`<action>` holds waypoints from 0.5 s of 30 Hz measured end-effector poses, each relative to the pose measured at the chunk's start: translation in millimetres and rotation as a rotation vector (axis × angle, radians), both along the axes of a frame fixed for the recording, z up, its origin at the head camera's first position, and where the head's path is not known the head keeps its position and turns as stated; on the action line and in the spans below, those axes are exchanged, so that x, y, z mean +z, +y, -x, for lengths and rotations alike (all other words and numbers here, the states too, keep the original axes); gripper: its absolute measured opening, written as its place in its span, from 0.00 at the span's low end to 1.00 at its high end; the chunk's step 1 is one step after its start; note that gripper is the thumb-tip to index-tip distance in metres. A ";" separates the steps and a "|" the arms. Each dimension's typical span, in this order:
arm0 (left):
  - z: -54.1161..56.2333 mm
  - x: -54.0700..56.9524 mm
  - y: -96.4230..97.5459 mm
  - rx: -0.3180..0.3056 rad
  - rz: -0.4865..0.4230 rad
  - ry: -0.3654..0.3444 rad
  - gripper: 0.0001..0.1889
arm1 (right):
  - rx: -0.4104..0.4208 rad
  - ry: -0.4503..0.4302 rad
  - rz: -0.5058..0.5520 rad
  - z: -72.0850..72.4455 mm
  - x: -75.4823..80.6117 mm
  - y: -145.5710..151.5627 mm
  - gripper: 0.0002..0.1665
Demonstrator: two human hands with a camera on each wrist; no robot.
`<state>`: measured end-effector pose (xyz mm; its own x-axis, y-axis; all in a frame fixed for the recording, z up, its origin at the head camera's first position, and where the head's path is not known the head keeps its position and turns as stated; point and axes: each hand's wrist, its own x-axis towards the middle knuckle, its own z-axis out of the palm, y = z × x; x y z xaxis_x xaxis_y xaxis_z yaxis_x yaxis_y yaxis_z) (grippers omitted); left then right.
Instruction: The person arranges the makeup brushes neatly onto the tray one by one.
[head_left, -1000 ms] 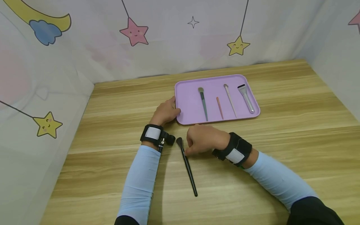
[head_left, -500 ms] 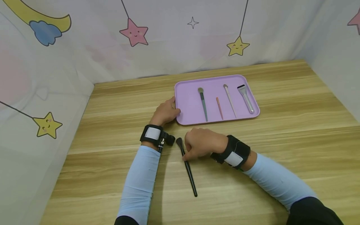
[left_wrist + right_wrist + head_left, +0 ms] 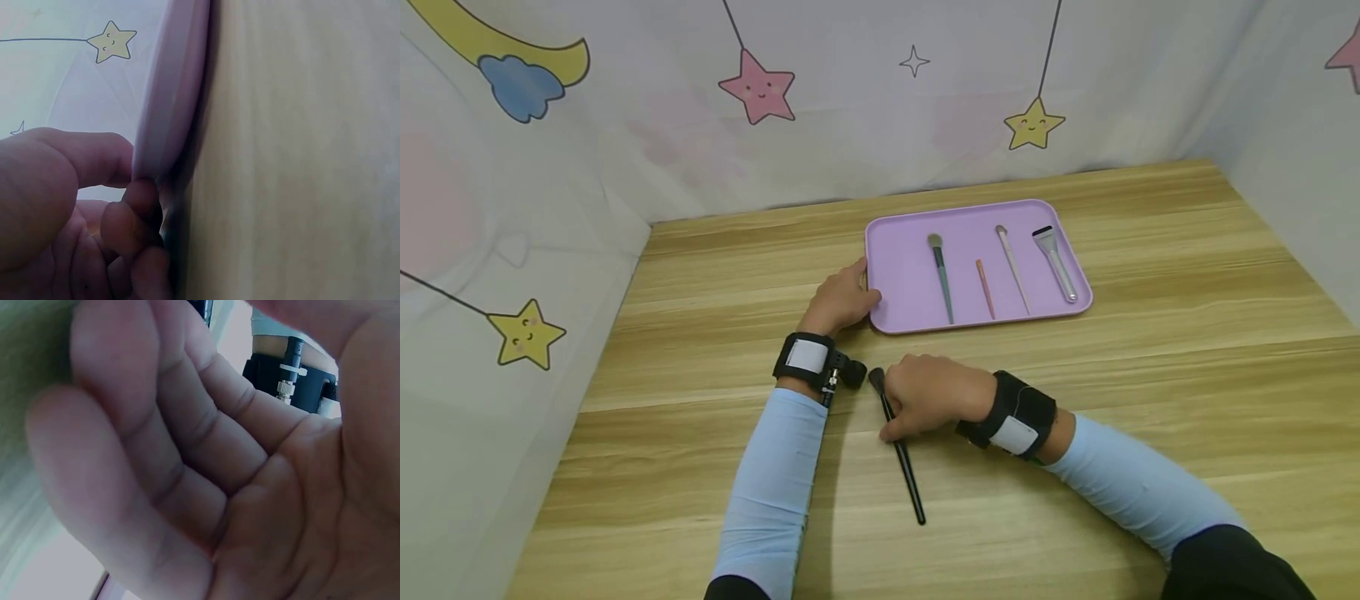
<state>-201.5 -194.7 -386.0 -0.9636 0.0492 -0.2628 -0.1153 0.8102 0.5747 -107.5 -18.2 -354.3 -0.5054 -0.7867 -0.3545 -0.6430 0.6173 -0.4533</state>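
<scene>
My left hand (image 3: 841,298) holds the near-left corner of a lilac tray (image 3: 891,250). In the left wrist view the thumb lies on the rim of the tray (image 3: 172,94), with curled fingertips beneath it. A black makeup brush (image 3: 910,483) lies on the table in front of the tray, its dark bristles pointing away from me. My right hand (image 3: 936,396) hovers low over the upper half of that brush, the thumb crossing its handle. The right wrist view shows bent, relaxed fingers (image 3: 194,431) and a hollow palm; no firm grip on the brush is visible.
On the tray lie a green-handled brush (image 3: 943,279), a short orange-pink stick (image 3: 985,287), a thin white brush (image 3: 1013,268) and a silver flat-headed brush (image 3: 1056,262). A wooden table (image 3: 715,275) lies beneath everything, bounded by a cartoon-printed curtain (image 3: 865,125).
My right hand has slid toward me and slightly left along the black makeup brush, its thumb now farther down the handle. The brush, tray and left hand have stayed put.
</scene>
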 end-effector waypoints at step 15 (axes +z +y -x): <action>0.5 -1.5 -0.3 0.024 -0.019 -0.007 0.39 | -0.024 -0.063 0.004 5.9 -4.0 1.6 0.25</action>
